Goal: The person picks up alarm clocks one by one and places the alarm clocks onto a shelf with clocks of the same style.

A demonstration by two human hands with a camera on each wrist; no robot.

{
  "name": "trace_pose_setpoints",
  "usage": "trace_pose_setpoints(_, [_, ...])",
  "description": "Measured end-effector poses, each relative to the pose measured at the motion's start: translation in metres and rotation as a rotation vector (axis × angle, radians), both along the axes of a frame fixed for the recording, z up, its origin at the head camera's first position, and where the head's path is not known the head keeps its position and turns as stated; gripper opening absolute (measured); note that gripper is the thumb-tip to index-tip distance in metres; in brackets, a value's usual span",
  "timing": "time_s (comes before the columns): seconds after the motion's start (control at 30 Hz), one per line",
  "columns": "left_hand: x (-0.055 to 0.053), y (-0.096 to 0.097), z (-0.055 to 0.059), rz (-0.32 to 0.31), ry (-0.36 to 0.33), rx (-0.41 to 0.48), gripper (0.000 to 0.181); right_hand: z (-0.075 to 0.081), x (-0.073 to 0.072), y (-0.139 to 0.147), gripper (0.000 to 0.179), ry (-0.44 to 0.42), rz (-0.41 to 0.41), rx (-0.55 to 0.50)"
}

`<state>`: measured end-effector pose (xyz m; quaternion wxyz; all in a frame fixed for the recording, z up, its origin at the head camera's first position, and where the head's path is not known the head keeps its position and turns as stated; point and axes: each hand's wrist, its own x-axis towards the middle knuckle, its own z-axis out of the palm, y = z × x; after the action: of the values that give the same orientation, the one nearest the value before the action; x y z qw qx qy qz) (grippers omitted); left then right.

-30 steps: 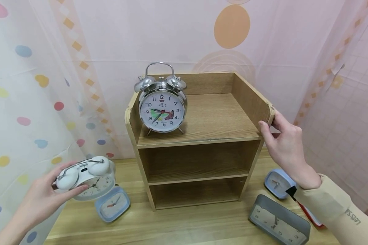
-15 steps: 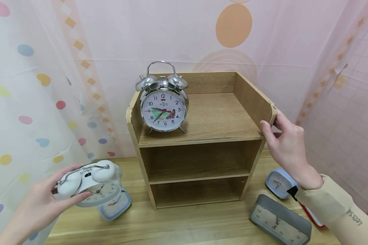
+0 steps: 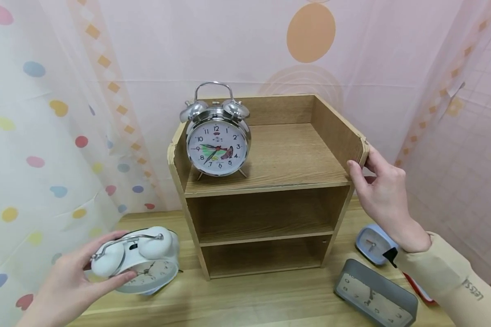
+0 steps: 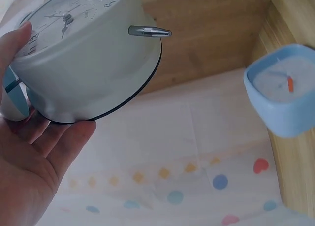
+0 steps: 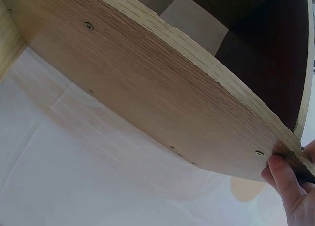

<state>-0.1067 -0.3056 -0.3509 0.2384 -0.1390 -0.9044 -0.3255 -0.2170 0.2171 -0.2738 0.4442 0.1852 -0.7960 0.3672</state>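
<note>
My left hand (image 3: 75, 277) grips a white twin-bell alarm clock (image 3: 155, 250), thumb on its face and fingers behind it. The clock tilts with its face downward, held over the table left of the wooden shelf (image 3: 266, 236). One metal foot shows on the clock in the left wrist view. Below it stands a small blue clock (image 4: 285, 108), mostly hidden in the head view. My right hand (image 3: 380, 190) pinches the front edge of the shelf's right side panel (image 5: 147, 98), thumb inside and fingers outside. A silver twin-bell alarm clock (image 3: 217, 147) stands upright on the shelf's top level, at the left.
Right of the shelf, a grey rectangular clock (image 3: 376, 293) lies on the wooden table (image 3: 270, 299). Behind it are another blue clock (image 3: 372, 245) and a red-edged item (image 3: 419, 290), partly covered by my right sleeve. A patterned curtain (image 3: 147, 45) hangs behind the shelf.
My left hand has moved right and down with the white alarm clock, which now covers most of the small blue clock in the head view. My right hand stays on the shelf panel.
</note>
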Motion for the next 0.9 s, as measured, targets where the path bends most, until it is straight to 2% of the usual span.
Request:
trace_pose_setpoints(0.17, [0.0, 0.018, -0.001, -0.085, 0.067, -0.015, 0.081, 0.0, 0.001, 0.0, 0.029, 0.002, -0.002, 0.001])
trace_pose_setpoints(0.53, [-0.004, 0.052, 0.011, -0.21, 0.063, -0.008, 0.079, 0.0, 0.0, 0.0, 0.029, -0.009, 0.001, 0.001])
trace_pose_setpoints(0.9, [-0.007, 0.07, 0.022, -0.207, 0.054, -0.018, 0.076, 0.0, 0.0, 0.0, 0.03, -0.007, -0.006, 0.006])
